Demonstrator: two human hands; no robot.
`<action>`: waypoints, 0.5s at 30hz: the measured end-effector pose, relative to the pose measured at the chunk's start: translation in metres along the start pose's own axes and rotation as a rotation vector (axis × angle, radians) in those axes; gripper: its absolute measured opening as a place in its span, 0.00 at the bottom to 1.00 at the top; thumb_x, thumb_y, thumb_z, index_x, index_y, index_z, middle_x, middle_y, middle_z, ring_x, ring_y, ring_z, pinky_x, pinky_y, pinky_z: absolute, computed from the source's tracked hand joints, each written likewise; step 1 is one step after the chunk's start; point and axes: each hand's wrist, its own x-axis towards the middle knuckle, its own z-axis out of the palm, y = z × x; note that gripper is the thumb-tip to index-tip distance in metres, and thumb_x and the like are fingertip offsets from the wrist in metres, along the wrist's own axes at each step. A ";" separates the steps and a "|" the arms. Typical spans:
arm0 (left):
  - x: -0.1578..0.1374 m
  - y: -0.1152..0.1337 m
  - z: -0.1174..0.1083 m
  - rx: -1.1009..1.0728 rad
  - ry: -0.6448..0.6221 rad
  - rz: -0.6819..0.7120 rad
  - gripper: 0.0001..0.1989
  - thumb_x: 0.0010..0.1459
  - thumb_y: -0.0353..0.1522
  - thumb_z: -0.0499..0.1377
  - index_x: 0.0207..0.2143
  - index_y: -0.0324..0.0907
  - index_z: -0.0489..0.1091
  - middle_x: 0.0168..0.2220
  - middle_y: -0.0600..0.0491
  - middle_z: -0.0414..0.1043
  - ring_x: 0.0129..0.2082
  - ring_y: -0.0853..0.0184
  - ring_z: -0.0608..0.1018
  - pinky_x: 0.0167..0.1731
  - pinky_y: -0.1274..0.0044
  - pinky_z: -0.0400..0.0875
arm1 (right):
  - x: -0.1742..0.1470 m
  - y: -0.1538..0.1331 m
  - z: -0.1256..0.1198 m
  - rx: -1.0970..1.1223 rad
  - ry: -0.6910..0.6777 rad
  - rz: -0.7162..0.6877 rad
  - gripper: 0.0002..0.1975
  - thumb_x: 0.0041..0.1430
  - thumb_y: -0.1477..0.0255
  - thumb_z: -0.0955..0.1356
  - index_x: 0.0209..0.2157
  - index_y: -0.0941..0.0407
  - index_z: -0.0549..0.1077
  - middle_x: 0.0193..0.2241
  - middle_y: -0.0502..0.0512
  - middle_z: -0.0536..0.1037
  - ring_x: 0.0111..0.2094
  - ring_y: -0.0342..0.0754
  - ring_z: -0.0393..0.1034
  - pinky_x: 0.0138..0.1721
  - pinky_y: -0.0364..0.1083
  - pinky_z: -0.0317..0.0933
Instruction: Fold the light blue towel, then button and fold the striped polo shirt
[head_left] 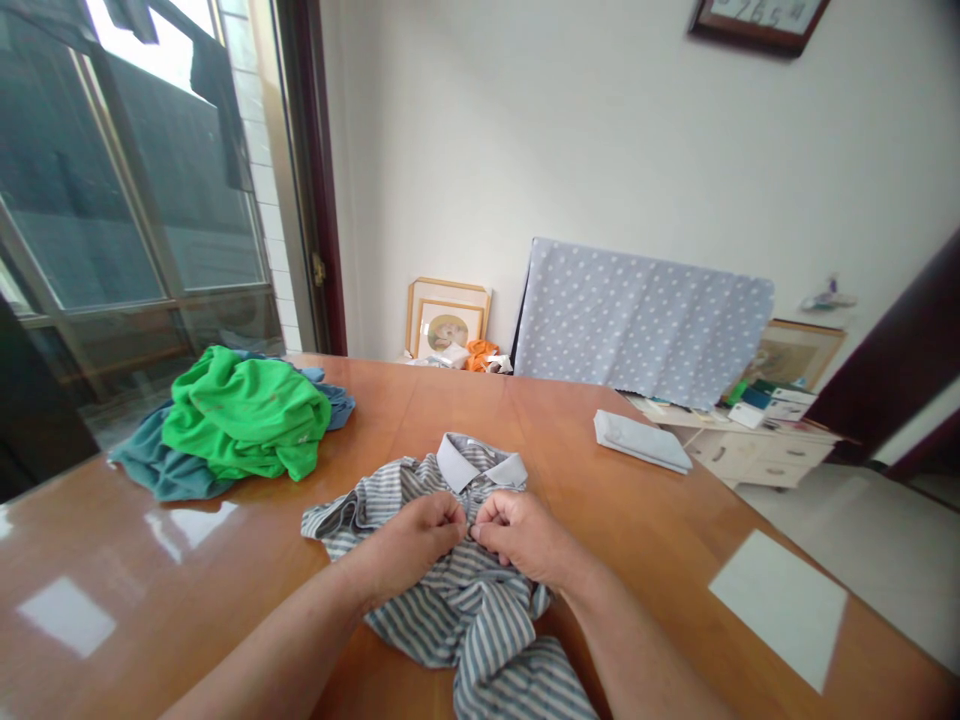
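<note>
A grey-and-white striped shirt [427, 625] with a plain pale collar [456, 464] lies rumpled on the wooden table, collar pointing away from me. My left hand [431, 530] pinches the front placket just below the collar. Close beside it, my right hand [514, 530] pinches the other edge of the placket, the fingertips of both hands almost meeting. Whatever small part sits between the fingertips, such as a button, is hidden. The left sleeve is spread out towards the left, while the lower part bunches up towards me.
A heap of clothes with a bright green garment [247, 410] on top sits at the table's left. A folded light grey cloth [642, 441] lies to the right, with a white sheet [780, 605] nearer. Behind the table [630, 560] stand a dotted cover [637, 315] and a drawer cabinet [757, 455].
</note>
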 end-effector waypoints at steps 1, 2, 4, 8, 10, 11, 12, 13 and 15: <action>0.000 -0.001 0.000 0.002 -0.002 0.003 0.06 0.54 0.34 0.55 0.32 0.41 0.65 0.25 0.60 0.57 0.27 0.71 0.60 0.27 0.78 0.53 | 0.000 0.000 0.000 -0.021 0.005 -0.008 0.02 0.54 0.73 0.68 0.28 0.56 0.70 0.17 0.43 0.68 0.19 0.39 0.62 0.20 0.38 0.51; 0.001 -0.002 0.000 0.007 -0.003 0.006 0.06 0.54 0.34 0.54 0.32 0.40 0.65 0.25 0.60 0.57 0.27 0.71 0.60 0.27 0.78 0.53 | 0.000 0.000 0.001 -0.049 0.016 -0.022 0.02 0.54 0.74 0.68 0.28 0.56 0.70 0.17 0.42 0.67 0.19 0.39 0.62 0.20 0.38 0.50; 0.002 -0.003 0.001 0.020 -0.008 0.006 0.05 0.54 0.33 0.54 0.32 0.40 0.65 0.25 0.60 0.57 0.27 0.71 0.60 0.27 0.78 0.53 | 0.000 0.000 0.002 -0.118 0.051 -0.061 0.02 0.53 0.74 0.68 0.27 0.55 0.70 0.18 0.43 0.67 0.21 0.39 0.60 0.21 0.39 0.49; 0.004 -0.006 0.002 0.070 -0.008 0.029 0.04 0.53 0.32 0.53 0.31 0.40 0.65 0.25 0.60 0.57 0.28 0.70 0.60 0.27 0.77 0.54 | 0.000 -0.002 0.007 -0.249 0.126 -0.106 0.03 0.51 0.75 0.67 0.25 0.55 0.70 0.19 0.44 0.68 0.22 0.40 0.60 0.23 0.40 0.49; 0.006 -0.007 0.003 0.118 0.014 0.059 0.05 0.53 0.32 0.53 0.30 0.40 0.65 0.26 0.59 0.59 0.28 0.70 0.61 0.27 0.77 0.54 | 0.000 -0.002 0.010 -0.310 0.163 -0.127 0.04 0.51 0.76 0.66 0.24 0.55 0.70 0.19 0.44 0.69 0.23 0.40 0.61 0.25 0.40 0.49; 0.006 -0.008 0.003 0.143 0.026 0.075 0.05 0.53 0.32 0.53 0.30 0.40 0.65 0.26 0.59 0.59 0.28 0.70 0.61 0.27 0.77 0.55 | 0.000 -0.002 0.011 -0.333 0.179 -0.140 0.04 0.51 0.76 0.66 0.24 0.55 0.69 0.19 0.44 0.70 0.24 0.41 0.62 0.25 0.41 0.49; 0.007 -0.009 0.003 0.164 0.036 0.088 0.05 0.54 0.33 0.53 0.30 0.40 0.66 0.25 0.59 0.60 0.28 0.70 0.62 0.27 0.77 0.55 | 0.001 -0.002 0.011 -0.350 0.188 -0.150 0.04 0.51 0.77 0.66 0.24 0.55 0.69 0.20 0.45 0.70 0.24 0.41 0.62 0.26 0.41 0.49; 0.008 -0.010 0.003 0.178 0.042 0.099 0.05 0.54 0.33 0.53 0.30 0.40 0.66 0.25 0.59 0.60 0.28 0.70 0.62 0.27 0.77 0.55 | 0.001 -0.001 0.012 -0.358 0.194 -0.157 0.04 0.51 0.77 0.66 0.24 0.55 0.69 0.20 0.45 0.70 0.24 0.41 0.62 0.26 0.41 0.49; 0.009 -0.011 0.004 0.186 0.049 0.108 0.05 0.54 0.33 0.53 0.30 0.41 0.66 0.25 0.59 0.61 0.28 0.70 0.62 0.27 0.78 0.55 | 0.002 0.000 0.012 -0.345 0.197 -0.153 0.05 0.50 0.77 0.66 0.24 0.55 0.69 0.20 0.45 0.70 0.24 0.41 0.63 0.26 0.40 0.49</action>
